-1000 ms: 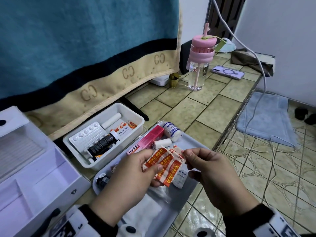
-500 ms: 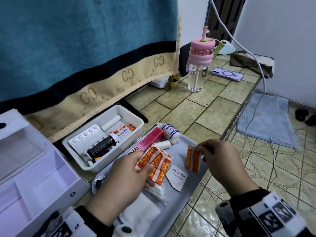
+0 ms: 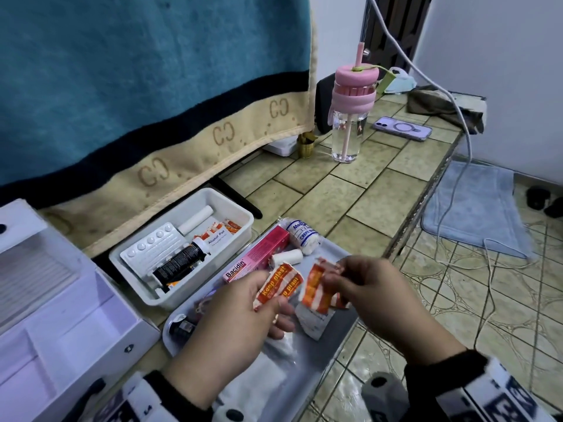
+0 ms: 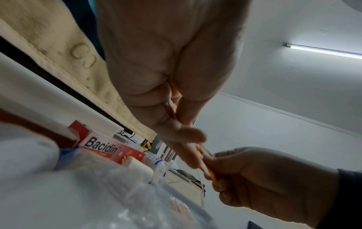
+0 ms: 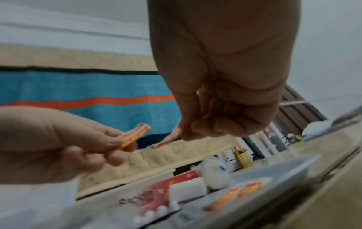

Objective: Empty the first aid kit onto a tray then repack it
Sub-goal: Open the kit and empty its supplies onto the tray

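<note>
Plaster strips point(image 3: 278, 286) in orange wrappers printed "Keep plast" sit pinched between the thumb and fingers of the left hand point(image 3: 243, 312), held above the grey tray point(image 3: 335, 251); their long axis slants from near left up to far right. The right hand point(image 3: 374, 287) pinches a second orange strip bundle point(image 3: 316, 289), which hangs near-upright, just beside the first. Half a second ago the right hand was apart to the right over the tray; now it is back close to the left. A pink Bacidin box point(image 3: 256, 257) lies on the tray's far left.
</note>
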`<state>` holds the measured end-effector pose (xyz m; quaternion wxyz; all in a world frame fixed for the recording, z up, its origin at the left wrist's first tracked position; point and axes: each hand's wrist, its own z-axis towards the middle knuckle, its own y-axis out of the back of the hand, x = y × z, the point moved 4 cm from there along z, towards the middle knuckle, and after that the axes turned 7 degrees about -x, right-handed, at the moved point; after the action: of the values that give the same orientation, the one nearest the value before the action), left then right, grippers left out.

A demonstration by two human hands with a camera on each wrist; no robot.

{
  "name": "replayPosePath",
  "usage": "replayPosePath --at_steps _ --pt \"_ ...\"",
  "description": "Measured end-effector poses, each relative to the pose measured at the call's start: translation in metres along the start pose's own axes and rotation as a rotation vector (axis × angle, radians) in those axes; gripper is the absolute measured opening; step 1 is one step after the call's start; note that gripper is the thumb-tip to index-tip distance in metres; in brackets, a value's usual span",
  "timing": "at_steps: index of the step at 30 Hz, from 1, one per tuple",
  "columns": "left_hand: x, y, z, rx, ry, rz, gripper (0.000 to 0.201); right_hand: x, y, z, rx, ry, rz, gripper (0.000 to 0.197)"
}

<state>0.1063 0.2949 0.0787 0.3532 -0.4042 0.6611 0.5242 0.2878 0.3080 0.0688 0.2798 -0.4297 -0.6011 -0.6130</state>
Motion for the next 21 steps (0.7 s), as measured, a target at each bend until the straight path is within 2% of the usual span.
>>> replayPosePath --at_steps 2,6,8,10,12,13,15,17,19,21 --pt "0.003 0.004 0.002 -0.043 0.016 -0.035 0.020 -0.003 0.015 0.010 -0.160 0.048 -0.173 0.018" --pt "0.008 0.006 0.004 -0.081 0.037 -0.040 0.025 -0.012 0.023 0.022 -0.169 0.032 -0.307 0.008" --pt "0.008 0.005 0.004 -0.076 0.040 -0.051 0.025 -0.018 0.024 0.022 -0.190 0.005 -0.416 0.022" --pt "0.006 0.006 0.002 -0.082 0.037 -0.054 0.022 -0.013 0.029 0.017 -0.265 0.059 -0.483 0.027" --pt "0.002 0.006 0.001 -0.085 0.018 -0.045 0.017 -0.002 0.030 0.010 -0.243 0.140 -0.327 0.013" --pt "0.000 0.005 0.000 -0.079 0.006 -0.032 0.015 0.005 0.026 0.006 -0.150 0.153 -0.182 0.007" --pt "-0.004 0.002 -0.001 -0.062 -0.013 -0.015 0.012 0.021 0.012 -0.009 0.119 0.118 0.106 0.010" --pt "-0.007 -0.003 -0.002 -0.038 -0.021 -0.008 0.011 0.030 0.003 -0.018 0.236 0.152 0.134 0.011" --pt "-0.007 -0.007 -0.003 -0.017 -0.029 0.021 0.012 0.029 -0.001 -0.016 0.197 0.161 0.083 0.007" --pt "-0.005 -0.006 -0.002 -0.018 -0.029 0.010 0.016 0.020 0.005 -0.007 0.069 0.107 0.086 0.008"
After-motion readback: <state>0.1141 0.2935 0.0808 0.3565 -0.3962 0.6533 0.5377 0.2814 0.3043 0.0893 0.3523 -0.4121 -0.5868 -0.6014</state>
